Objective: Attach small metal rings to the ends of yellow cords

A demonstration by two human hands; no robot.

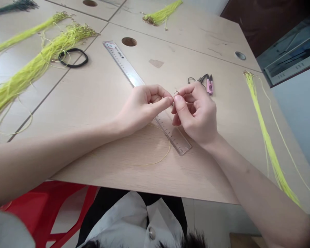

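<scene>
My left hand (150, 106) and my right hand (196, 112) meet fingertip to fingertip above a clear plastic ruler (124, 64). Thumb and forefinger of each hand are pinched together. Between them a small metal hook (176, 92) pokes up from the right fingertips. A thin yellow cord (168, 148) loops below the hands onto the table; its upper end is hidden behind my left hand, which seems to pinch it. The ruler lies slanted under both hands, its middle partly covered.
Small scissors and pink-handled thread snips (209, 84) lie just beyond my right hand. Bundles of yellow cords lie left (41, 62), far (162, 13) and right (265, 134). A black elastic band (77, 64) touches the left bundle. The table (98, 162) has round holes.
</scene>
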